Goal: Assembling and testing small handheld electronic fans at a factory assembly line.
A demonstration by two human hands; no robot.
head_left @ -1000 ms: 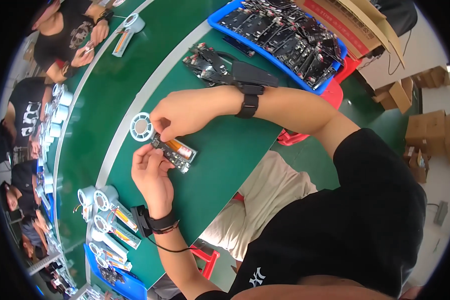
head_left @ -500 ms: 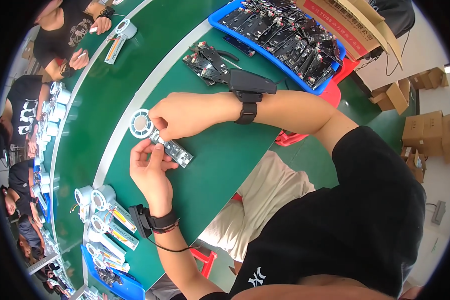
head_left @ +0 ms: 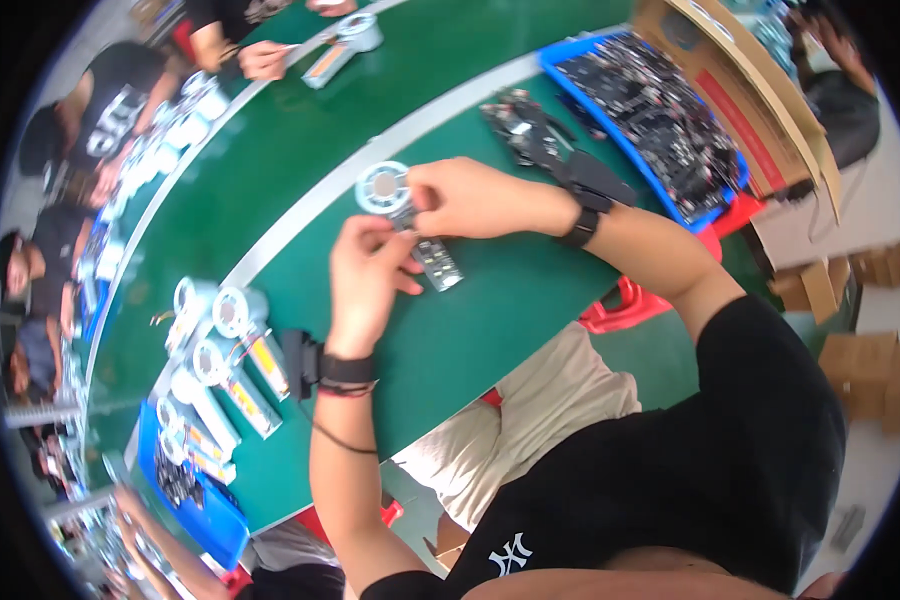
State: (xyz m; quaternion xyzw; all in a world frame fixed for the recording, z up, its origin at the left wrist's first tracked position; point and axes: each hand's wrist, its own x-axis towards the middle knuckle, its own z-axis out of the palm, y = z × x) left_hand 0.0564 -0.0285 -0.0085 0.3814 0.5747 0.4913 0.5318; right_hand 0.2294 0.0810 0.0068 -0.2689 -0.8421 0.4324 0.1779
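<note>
The left hand (head_left: 358, 285) grips a handheld fan (head_left: 383, 187) at the neck, with the thumb and bent fingers closed on the narrow part just below the round head. The fingers of the right hand (head_left: 467, 200) are curled, tips directed down at the same neck, beside the head; motion blur and the hand itself hide the tips, so whether they grasp a part cannot be determined. A circuit board (head_left: 440, 266) extends from beneath the fingers toward the lower right, in line with the handle; its seating is unclear. The fan is positioned above the green table (head_left: 430, 365), near the grey edge strip (head_left: 302, 215). Each wrist carries a black strap. Beyond the right wrist are loose circuit boards (head_left: 515, 120), then a blue tray (head_left: 692, 216) filled with further boards, with a cardboard box (head_left: 685, 60) alongside it. A red stool (head_left: 620, 310) stands below the right forearm. To the left of the left wrist lies a group of handheld fans (head_left: 232, 312), some overlapping a blue bin (head_left: 220, 530). Across the strip, a single fan (head_left: 358, 35) lies near a co-worker's hand (head_left: 263, 61).
</note>
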